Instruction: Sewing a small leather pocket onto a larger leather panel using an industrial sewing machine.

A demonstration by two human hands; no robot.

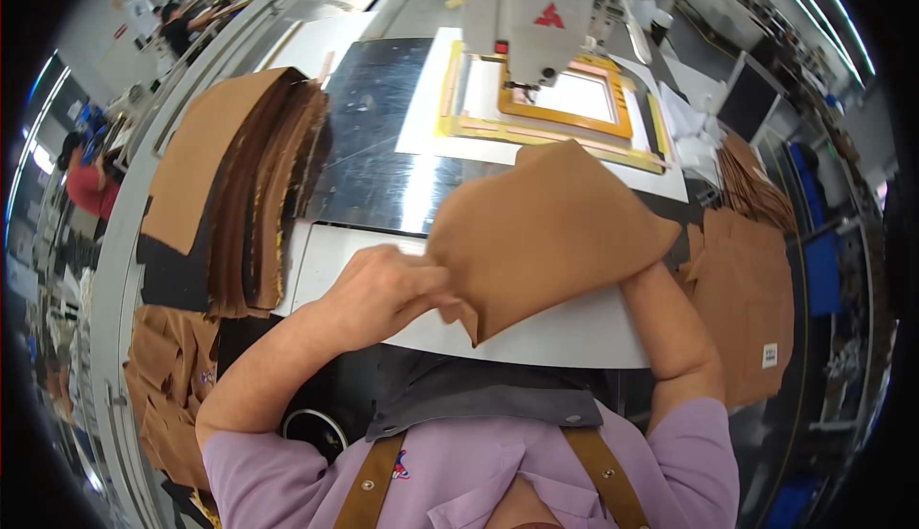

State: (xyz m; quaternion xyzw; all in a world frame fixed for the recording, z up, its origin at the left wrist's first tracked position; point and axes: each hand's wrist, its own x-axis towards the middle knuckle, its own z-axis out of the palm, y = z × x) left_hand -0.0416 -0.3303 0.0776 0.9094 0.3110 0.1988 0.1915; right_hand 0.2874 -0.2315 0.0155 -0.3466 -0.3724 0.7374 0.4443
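Note:
A brown piece of fabric (550,227) is lifted in front of me over the white table edge, its sheet bowed and one corner hanging down. At its left edge my left hand (388,285) pinches it between closed fingers. My right forearm (670,323) reaches up to the fabric's right side. The right hand is hidden behind the sheet, so its fingers do not show. Beyond the fabric stands a sewing machine head (536,22), above an orange frame (565,125) lying on a white sheet.
A thick stack of brown and dark fabric pieces (225,170) stands on the left. More brown pieces (172,366) lie below it. To the right are flat brown pieces (742,309) and another brown bundle (751,175). A shiny metal plate (369,136) covers the middle. Other people work far left.

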